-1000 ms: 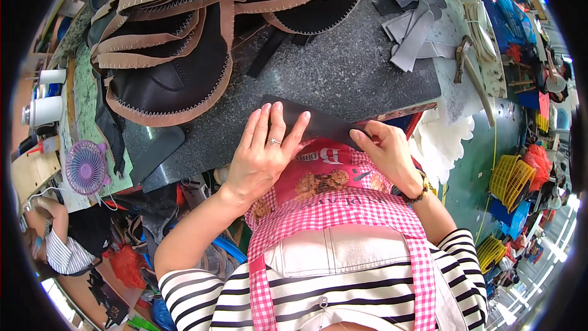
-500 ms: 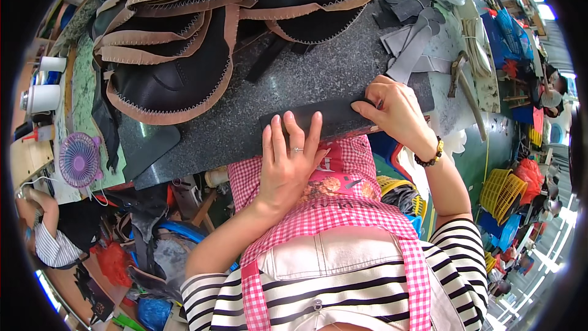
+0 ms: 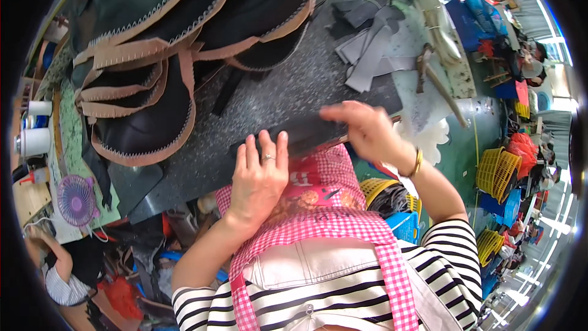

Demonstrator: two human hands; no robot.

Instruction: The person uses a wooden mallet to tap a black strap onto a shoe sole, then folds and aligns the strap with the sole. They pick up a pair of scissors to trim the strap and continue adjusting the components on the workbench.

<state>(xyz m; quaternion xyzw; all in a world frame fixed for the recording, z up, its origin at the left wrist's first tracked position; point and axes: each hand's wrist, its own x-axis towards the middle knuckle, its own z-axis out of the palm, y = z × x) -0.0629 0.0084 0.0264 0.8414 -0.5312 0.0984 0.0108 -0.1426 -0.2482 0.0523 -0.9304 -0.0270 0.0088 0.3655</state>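
- A dark strip [image 3: 304, 132] is laid along the near edge of the speckled dark slab [image 3: 269, 89], directly in front of the pink checked apron [image 3: 327, 227].
- Its long axis is set crosswise to the body, slanted a little so that the left end is brought nearer to the wearer and the right end farther away.
- The left hand [image 3: 258, 175] is placed at the strip's left part; the fingers are stretched out almost straight, held near one another and rested on the dark surface from the near side, with nothing seen gripped.
- The right hand [image 3: 370, 132] is held at the strip's right part, its fingertips directed leftward, roughly along the long axis and toward the left hand.
- The right fingers are partly bent and blurred; whether the strip is touched or pinched by them cannot be made out.
- By visible contact, the left hand is the nearer one; most of the visible middle of the strip is left between the two hands.
- Beyond the strip, black pieces with brown stitched edges [image 3: 182, 137] are piled to the left, and grey strips [image 3: 369, 61] are heaped to the right, both apart from the hands.
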